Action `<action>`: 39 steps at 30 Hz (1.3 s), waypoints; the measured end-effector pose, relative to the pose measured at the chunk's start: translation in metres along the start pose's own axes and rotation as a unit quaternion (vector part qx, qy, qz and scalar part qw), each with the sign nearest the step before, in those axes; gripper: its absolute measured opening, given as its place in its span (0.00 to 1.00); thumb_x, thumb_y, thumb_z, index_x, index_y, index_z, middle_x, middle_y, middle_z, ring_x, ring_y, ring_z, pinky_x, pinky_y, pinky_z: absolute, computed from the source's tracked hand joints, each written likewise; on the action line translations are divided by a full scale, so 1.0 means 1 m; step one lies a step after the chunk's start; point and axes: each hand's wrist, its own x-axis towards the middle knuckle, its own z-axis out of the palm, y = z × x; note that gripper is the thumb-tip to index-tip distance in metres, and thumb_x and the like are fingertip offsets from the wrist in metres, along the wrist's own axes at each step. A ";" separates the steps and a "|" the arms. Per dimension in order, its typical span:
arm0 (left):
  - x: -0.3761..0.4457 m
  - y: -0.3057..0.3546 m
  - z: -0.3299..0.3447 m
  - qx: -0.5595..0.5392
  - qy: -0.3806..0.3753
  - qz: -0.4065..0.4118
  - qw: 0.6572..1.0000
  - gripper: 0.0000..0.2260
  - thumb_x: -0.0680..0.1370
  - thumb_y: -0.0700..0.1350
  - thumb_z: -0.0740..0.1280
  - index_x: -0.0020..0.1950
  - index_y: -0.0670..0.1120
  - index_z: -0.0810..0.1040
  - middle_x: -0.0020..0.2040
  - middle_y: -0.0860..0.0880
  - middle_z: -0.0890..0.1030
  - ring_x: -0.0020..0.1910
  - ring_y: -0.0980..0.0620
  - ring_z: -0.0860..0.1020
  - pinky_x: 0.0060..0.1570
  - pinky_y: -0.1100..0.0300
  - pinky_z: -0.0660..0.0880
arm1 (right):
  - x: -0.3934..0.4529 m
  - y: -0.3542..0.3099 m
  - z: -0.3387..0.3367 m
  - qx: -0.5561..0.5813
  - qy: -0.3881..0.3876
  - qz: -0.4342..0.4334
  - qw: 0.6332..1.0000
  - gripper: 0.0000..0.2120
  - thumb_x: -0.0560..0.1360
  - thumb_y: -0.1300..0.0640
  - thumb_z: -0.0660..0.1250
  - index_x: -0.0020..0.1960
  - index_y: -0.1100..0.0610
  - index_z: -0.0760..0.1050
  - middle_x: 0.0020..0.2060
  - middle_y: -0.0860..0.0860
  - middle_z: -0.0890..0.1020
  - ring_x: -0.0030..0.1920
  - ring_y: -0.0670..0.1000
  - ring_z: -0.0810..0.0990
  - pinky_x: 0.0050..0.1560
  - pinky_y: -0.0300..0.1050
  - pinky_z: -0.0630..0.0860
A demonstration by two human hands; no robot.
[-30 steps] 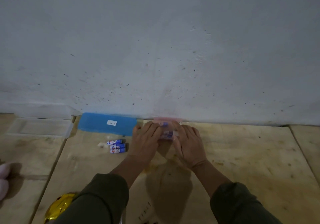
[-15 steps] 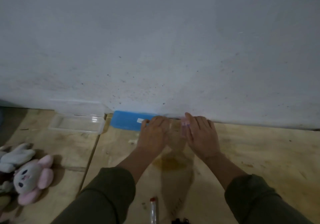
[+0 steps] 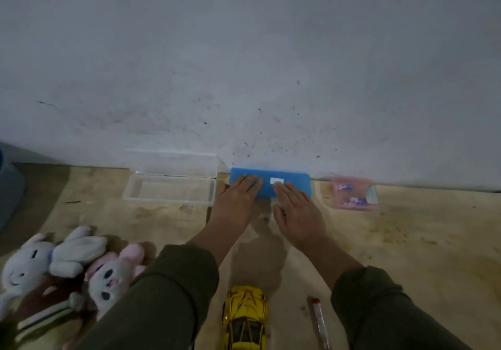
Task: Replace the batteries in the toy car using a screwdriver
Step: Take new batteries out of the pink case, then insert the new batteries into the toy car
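Observation:
A yellow toy car [image 3: 245, 320] stands on the wooden floor between my forearms, near the bottom edge. To its right lies a screwdriver [image 3: 319, 322] with a clear handle and red cap. A flat blue case [image 3: 292, 180] with a white label lies against the wall. My left hand [image 3: 235, 200] and my right hand [image 3: 296, 211] reach over it with straight fingers, fingertips on its near part. A pink transparent box [image 3: 352, 193] holding batteries sits right of the blue case. The loose batteries seen earlier are hidden behind my hands.
An open clear plastic box [image 3: 169, 191] with its lid leaning on the wall [image 3: 244, 65] stands left of the blue case. Plush rabbits [image 3: 70, 265], white and pink, lie at the lower left. A grey-blue object [image 3: 8, 192] shows at the left edge.
My hands left the pink battery box and moved left onto the blue case. The view swung left and down, bringing the car, screwdriver and plush rabbits into sight.

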 end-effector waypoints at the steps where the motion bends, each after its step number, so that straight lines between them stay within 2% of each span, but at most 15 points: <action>1: 0.000 0.000 0.002 0.005 -0.001 -0.001 1.000 0.25 0.83 0.44 0.54 0.78 0.50 0.47 0.79 0.52 0.50 0.77 0.51 0.48 0.74 0.48 0.51 | -0.001 0.000 -0.001 0.000 -0.010 0.004 1.000 0.24 0.80 0.49 0.50 0.66 0.62 0.73 0.62 0.57 0.79 0.63 0.56 0.76 0.60 0.56 0.76; 5: -0.001 0.002 0.008 0.022 -0.004 -0.007 1.000 0.27 0.83 0.44 0.54 0.78 0.50 0.44 0.79 0.51 0.47 0.77 0.49 0.48 0.75 0.46 0.52 | -0.011 0.006 -0.005 -0.038 -0.005 -0.036 0.999 0.24 0.77 0.49 0.55 0.69 0.59 0.70 0.67 0.56 0.74 0.68 0.56 0.71 0.65 0.57 0.70; 8: -0.001 0.001 0.005 0.033 -0.016 -0.002 0.999 0.28 0.83 0.42 0.54 0.78 0.50 0.43 0.79 0.51 0.46 0.77 0.48 0.48 0.74 0.47 0.52 | -0.023 0.012 -0.002 -0.085 0.009 -0.124 0.989 0.21 0.80 0.45 0.52 0.65 0.54 0.73 0.61 0.56 0.78 0.61 0.58 0.76 0.59 0.55 0.74; 10: 0.000 0.002 0.002 0.040 -0.020 -0.004 0.999 0.28 0.82 0.41 0.53 0.78 0.50 0.43 0.79 0.51 0.46 0.77 0.48 0.49 0.74 0.47 0.52 | -0.024 0.019 0.004 -0.099 -0.008 -0.167 0.981 0.20 0.79 0.43 0.53 0.64 0.52 0.71 0.57 0.55 0.79 0.56 0.57 0.77 0.54 0.52 0.76; 13: 0.001 0.003 0.000 0.047 -0.025 -0.006 0.999 0.28 0.82 0.41 0.54 0.78 0.50 0.43 0.79 0.50 0.47 0.76 0.48 0.50 0.72 0.48 0.55 | -0.017 0.026 0.013 -0.091 -0.041 -0.153 0.983 0.22 0.76 0.41 0.54 0.64 0.51 0.70 0.49 0.54 0.79 0.48 0.54 0.76 0.46 0.48 0.76; 17: 0.004 0.006 0.001 0.057 -0.036 -0.025 0.997 0.29 0.82 0.42 0.53 0.78 0.51 0.42 0.79 0.51 0.46 0.76 0.47 0.51 0.73 0.48 0.55 | -0.012 0.025 0.019 -0.062 -0.060 -0.140 0.986 0.22 0.73 0.41 0.54 0.56 0.52 0.77 0.39 0.53 0.76 0.38 0.51 0.75 0.35 0.41 0.74; 19: 0.003 0.009 0.002 0.058 -0.040 -0.038 0.997 0.28 0.82 0.42 0.53 0.78 0.51 0.41 0.79 0.51 0.45 0.76 0.47 0.51 0.73 0.48 0.54 | -0.013 0.025 0.020 -0.071 -0.056 -0.136 0.986 0.22 0.73 0.41 0.54 0.52 0.54 0.79 0.37 0.53 0.78 0.34 0.51 0.77 0.31 0.39 0.73; 25: 0.004 0.016 -0.002 0.046 -0.055 -0.066 0.995 0.29 0.82 0.44 0.53 0.78 0.49 0.41 0.79 0.51 0.46 0.76 0.47 0.50 0.72 0.44 0.54 | -0.015 0.022 0.014 -0.068 -0.049 -0.142 0.986 0.23 0.74 0.42 0.55 0.50 0.57 0.81 0.34 0.54 0.81 0.28 0.54 0.80 0.25 0.41 0.74; 27: 0.002 0.017 -0.006 0.019 -0.034 -0.070 0.997 0.28 0.82 0.44 0.54 0.78 0.49 0.43 0.79 0.52 0.47 0.76 0.48 0.49 0.73 0.45 0.54 | -0.010 0.019 0.007 -0.055 -0.061 -0.116 0.990 0.24 0.73 0.42 0.55 0.48 0.58 0.81 0.32 0.55 0.82 0.27 0.54 0.80 0.23 0.41 0.74; 29: -0.005 0.019 -0.014 -0.004 0.018 -0.076 0.997 0.27 0.82 0.44 0.54 0.78 0.50 0.46 0.79 0.51 0.49 0.77 0.48 0.49 0.73 0.46 0.54 | -0.010 0.015 -0.006 -0.019 -0.090 -0.074 0.993 0.24 0.75 0.41 0.57 0.51 0.60 0.79 0.36 0.57 0.83 0.31 0.56 0.82 0.27 0.44 0.77; 32: -0.024 0.022 -0.026 -0.011 0.075 -0.076 0.994 0.25 0.83 0.47 0.55 0.78 0.50 0.50 0.79 0.49 0.52 0.77 0.47 0.50 0.71 0.47 0.56 | -0.016 0.011 -0.023 0.055 -0.111 0.020 0.992 0.24 0.78 0.42 0.58 0.63 0.60 0.72 0.52 0.58 0.81 0.49 0.60 0.81 0.47 0.49 0.76; 33: -0.032 0.021 -0.028 -0.014 0.083 -0.070 0.994 0.25 0.82 0.48 0.55 0.78 0.49 0.52 0.78 0.49 0.53 0.77 0.47 0.51 0.70 0.46 0.57 | -0.020 0.008 -0.028 0.084 -0.104 0.039 0.990 0.24 0.77 0.42 0.59 0.63 0.59 0.72 0.54 0.58 0.81 0.52 0.60 0.80 0.50 0.49 0.75; 37: -0.076 0.018 -0.026 -0.036 0.106 -0.052 0.992 0.25 0.81 0.54 0.52 0.77 0.50 0.57 0.78 0.46 0.57 0.76 0.44 0.56 0.64 0.43 0.63 | -0.046 -0.015 -0.053 0.189 -0.071 0.089 0.975 0.28 0.71 0.39 0.65 0.60 0.60 0.76 0.46 0.61 0.82 0.48 0.62 0.80 0.47 0.49 0.75; 39: -0.101 0.021 -0.025 -0.058 0.086 -0.057 0.993 0.26 0.81 0.54 0.54 0.78 0.52 0.54 0.78 0.46 0.55 0.76 0.45 0.54 0.66 0.43 0.61 | -0.062 -0.026 -0.062 0.206 -0.113 0.103 0.967 0.30 0.68 0.41 0.71 0.64 0.57 0.74 0.48 0.59 0.82 0.51 0.59 0.79 0.50 0.46 0.73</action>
